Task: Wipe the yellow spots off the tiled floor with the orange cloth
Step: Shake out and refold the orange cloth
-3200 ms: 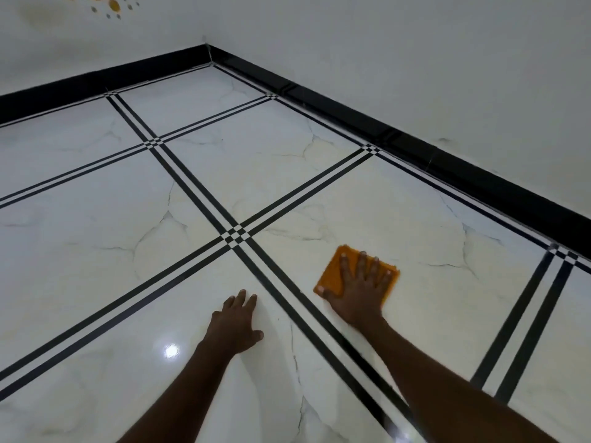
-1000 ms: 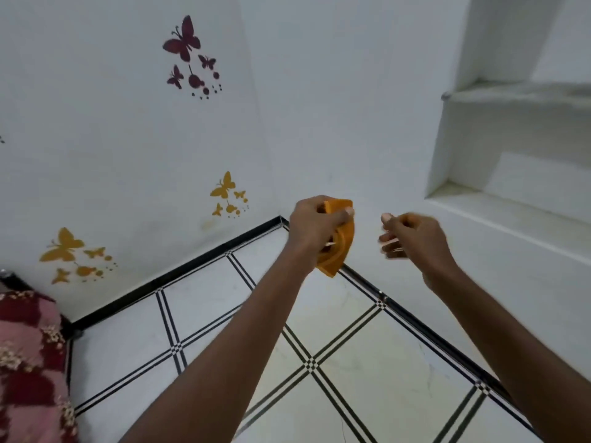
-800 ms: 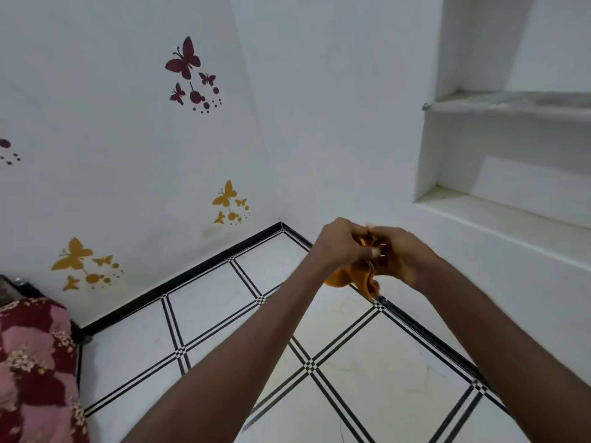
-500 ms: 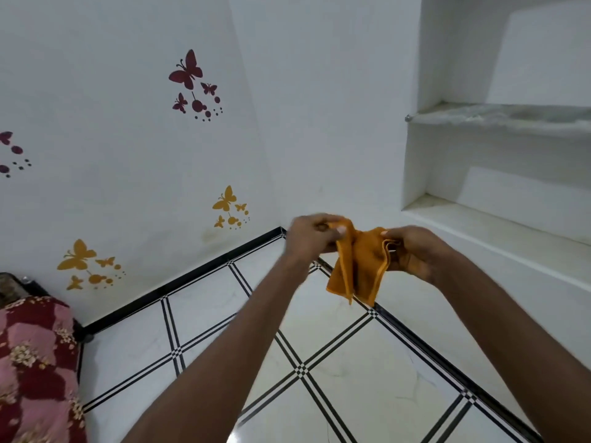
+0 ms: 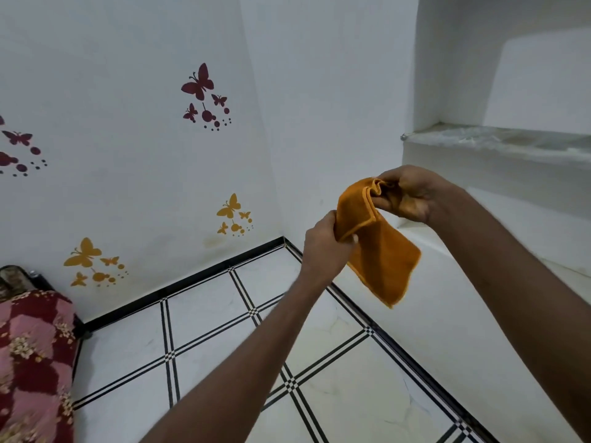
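Note:
The orange cloth (image 5: 382, 260) hangs in the air in front of the room's corner, well above the white tiled floor (image 5: 204, 318). My left hand (image 5: 324, 243) grips its lower left edge. My right hand (image 5: 406, 195) pinches the bunched top edge, higher and to the right. The loose part of the cloth droops down to the right between my arms. No yellow spots show on the floor tiles in view.
White walls with red and yellow butterfly stickers (image 5: 228, 209) meet at the corner. A black skirting (image 5: 192, 281) runs along the floor. Built-in white shelves (image 5: 499, 145) stand at the right. A red and pink patterned cushion (image 5: 32, 362) lies at the left edge.
The cloth came up off the floor into both hands. Over the last half second my right hand rose and my left hand dropped, turning the cloth so it hangs down to the right.

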The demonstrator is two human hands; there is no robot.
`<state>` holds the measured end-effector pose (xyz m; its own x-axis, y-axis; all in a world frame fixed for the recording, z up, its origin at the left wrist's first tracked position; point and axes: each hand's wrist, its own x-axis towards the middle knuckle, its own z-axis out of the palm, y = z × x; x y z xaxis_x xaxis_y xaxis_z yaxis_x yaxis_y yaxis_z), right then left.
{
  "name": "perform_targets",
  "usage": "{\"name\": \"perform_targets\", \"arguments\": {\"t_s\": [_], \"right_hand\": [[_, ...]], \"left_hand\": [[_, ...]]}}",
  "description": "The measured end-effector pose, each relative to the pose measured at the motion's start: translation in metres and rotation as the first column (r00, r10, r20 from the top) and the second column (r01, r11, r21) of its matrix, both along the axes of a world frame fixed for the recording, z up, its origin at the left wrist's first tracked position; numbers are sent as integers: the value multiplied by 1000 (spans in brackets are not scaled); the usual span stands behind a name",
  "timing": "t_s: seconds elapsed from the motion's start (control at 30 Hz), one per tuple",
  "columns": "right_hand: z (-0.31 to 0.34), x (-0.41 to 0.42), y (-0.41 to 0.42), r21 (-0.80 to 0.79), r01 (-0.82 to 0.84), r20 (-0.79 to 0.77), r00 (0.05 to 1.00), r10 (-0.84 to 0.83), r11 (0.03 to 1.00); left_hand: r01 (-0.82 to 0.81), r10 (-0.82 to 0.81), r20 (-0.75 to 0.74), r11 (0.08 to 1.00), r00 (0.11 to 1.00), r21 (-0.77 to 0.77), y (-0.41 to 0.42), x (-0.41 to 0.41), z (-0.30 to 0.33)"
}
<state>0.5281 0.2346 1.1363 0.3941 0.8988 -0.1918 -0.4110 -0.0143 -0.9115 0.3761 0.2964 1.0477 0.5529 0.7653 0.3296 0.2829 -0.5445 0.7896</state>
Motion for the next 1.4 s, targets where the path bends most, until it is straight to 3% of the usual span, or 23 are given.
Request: {"name": "perform_targets", "arguments": {"t_s": [0.13,0.3,0.37,0.5,0.57,0.63,0.7,0.77,0.87,0.97,1.07,1.3,1.4], "right_hand": [[-5,23,10,90,104,-183,979,-86,991],[-40,46,26,-20,112,-258,959,-113,994],[-60,57,31,-102,131,-189,971,-149,986],[-88,69,32,-289,268,240,950,-201,919],[-93,62,29,-201,399,524,816,-246,895],[-92,45,22,-56,381,731,645,-222,923],[-86,22,16,-4,204,811,574,-117,979],[-86,7,17,-32,102,899,438,-16,994],[-92,-1,23,3,175,980,196,-38,985],[-97,-3,27,95,173,989,97,-113,980],[-93,-3,29,141,141,976,146,-161,980],[-88,-1,29,150,141,903,384,-194,979],[-88,-5,28,163,186,887,402,-226,969]], "left_hand": [[-7,46,176,976,983,-218,1,16,7],[-15,133,156,806,979,-592,13,32,17],[-12,154,151,738,976,-675,19,32,16],[-39,206,149,698,967,-715,30,30,10],[-34,221,160,680,962,-733,37,30,7],[-33,225,158,665,961,-746,42,31,5],[-25,205,150,666,967,-746,42,31,7],[-2,166,148,671,975,-741,42,30,10],[26,130,155,676,979,-737,44,25,17],[63,128,201,675,971,-735,47,21,21],[81,111,218,697,970,-713,50,17,21],[80,108,235,738,966,-670,55,13,22],[82,112,247,748,963,-659,54,13,25]]}}
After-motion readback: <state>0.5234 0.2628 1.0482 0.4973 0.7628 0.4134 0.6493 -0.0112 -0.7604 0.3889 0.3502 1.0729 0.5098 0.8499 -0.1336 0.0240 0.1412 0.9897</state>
